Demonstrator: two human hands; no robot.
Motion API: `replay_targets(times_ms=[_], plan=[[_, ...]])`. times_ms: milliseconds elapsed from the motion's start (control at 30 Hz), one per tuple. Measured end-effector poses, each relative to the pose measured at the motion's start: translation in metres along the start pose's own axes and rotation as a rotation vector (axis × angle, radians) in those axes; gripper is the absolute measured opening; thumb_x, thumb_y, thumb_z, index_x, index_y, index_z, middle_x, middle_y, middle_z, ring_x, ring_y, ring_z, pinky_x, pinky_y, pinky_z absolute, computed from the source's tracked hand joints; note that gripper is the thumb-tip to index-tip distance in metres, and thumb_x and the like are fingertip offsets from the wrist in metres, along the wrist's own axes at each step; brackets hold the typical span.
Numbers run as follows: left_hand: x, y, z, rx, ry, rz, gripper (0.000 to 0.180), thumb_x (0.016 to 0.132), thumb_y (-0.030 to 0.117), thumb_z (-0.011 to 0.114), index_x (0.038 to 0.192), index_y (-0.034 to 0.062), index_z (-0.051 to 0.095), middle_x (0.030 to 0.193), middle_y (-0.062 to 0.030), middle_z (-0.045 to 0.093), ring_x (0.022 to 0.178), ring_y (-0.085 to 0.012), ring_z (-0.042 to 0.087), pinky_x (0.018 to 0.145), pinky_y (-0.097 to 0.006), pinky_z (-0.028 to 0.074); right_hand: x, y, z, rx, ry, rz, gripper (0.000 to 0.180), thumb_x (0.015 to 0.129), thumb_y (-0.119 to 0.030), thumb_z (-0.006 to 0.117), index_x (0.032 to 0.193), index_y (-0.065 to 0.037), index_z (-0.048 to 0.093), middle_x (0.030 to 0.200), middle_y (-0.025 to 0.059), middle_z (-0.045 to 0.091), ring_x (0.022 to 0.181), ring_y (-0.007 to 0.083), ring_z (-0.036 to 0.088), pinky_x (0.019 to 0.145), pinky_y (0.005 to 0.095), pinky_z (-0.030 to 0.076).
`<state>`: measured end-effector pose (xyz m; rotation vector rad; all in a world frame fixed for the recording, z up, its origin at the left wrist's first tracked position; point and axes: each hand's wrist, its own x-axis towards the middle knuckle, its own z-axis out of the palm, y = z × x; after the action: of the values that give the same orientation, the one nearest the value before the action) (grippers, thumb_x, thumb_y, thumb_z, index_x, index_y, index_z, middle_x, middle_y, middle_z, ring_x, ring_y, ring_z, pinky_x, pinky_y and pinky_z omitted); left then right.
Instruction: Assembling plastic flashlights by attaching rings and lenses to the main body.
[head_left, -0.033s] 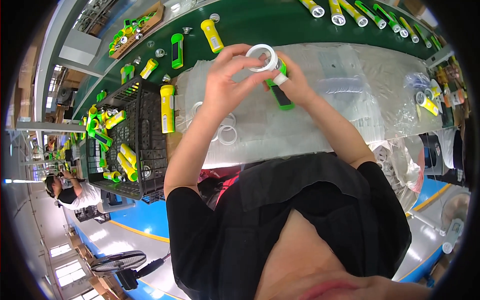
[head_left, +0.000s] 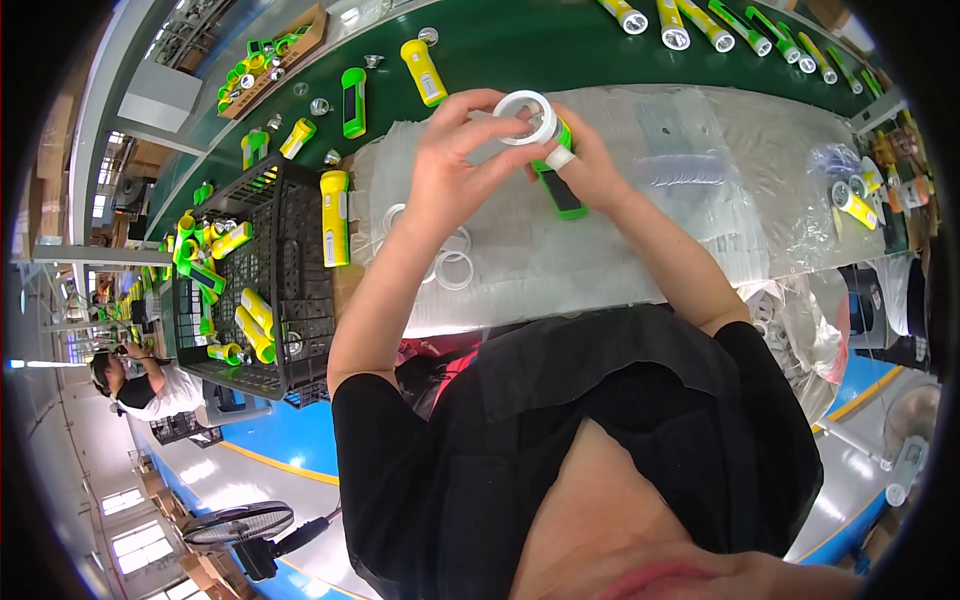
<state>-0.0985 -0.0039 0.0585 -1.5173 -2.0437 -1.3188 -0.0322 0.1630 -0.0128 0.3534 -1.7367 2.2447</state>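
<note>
My left hand (head_left: pixel 452 160) grips a white plastic ring (head_left: pixel 548 122) by its rim, with fingers reaching across its opening. My right hand (head_left: pixel 592 160) is closed round a green flashlight (head_left: pixel 566 198) with a dark panel on its side, its head partly hidden behind the ring and fingers. A white wrap (head_left: pixel 560 157) covers part of my right thumb. Ring and flashlight are close together; whether they touch I cannot tell. Several loose white rings (head_left: pixel 455 271) lie on the plastic-covered work surface (head_left: pixel 600 260) by my left forearm.
A black crate (head_left: pixel 290 270) with yellow and green flashlights stands at left, a yellow flashlight (head_left: pixel 335 218) beside it. More flashlights (head_left: pixel 675 32) line the green bench (head_left: pixel 540 50) at the back. At far right lies a yellow flashlight (head_left: pixel 853 205). Another person (head_left: pixel 160 388) works at far left.
</note>
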Motion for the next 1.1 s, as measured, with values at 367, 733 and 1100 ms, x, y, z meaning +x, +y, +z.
replay_targets(times_ms=[367,733,1100], plan=[[0.005,0.006,0.006,0.064,-0.137,-0.013,0.032,0.070,0.019,0.084,0.100,0.0132,0.075,0.106,-0.0084,0.061,0.097,-0.0256,0.058,0.077,-0.036,0.049,0.001,-0.026,-0.022,-0.282,-0.040,-0.258,0.044,0.093,-0.019,0.064,0.132,-0.005,0.050,0.116,0.0072,0.062,0.108,0.0219,0.059,0.093,0.0335,0.048],[0.010,0.020,0.048,-0.138,-0.234,-0.255,0.040,0.073,0.016,0.083,0.102,0.0088,0.057,0.107,-0.0028,0.068,0.095,-0.0201,0.065,0.081,-0.033,0.051,0.038,-0.141,-0.050,-1.133,-0.665,-0.048,0.031,0.075,-0.013,0.076,0.098,-0.004,0.059,0.089,0.0081,0.056,0.079,0.0233,0.055,0.068,0.0350,0.046],[0.013,0.011,0.059,-0.144,-0.178,-0.175,0.037,0.073,0.014,0.084,0.100,0.0075,0.059,0.095,-0.0033,0.068,0.086,-0.0188,0.065,0.077,-0.030,0.052,0.030,-0.120,-0.039,-1.531,-0.324,0.083,0.048,0.075,-0.044,0.073,0.081,0.000,0.055,0.070,0.0131,0.057,0.063,0.0273,0.056,0.056,0.0382,0.044]])
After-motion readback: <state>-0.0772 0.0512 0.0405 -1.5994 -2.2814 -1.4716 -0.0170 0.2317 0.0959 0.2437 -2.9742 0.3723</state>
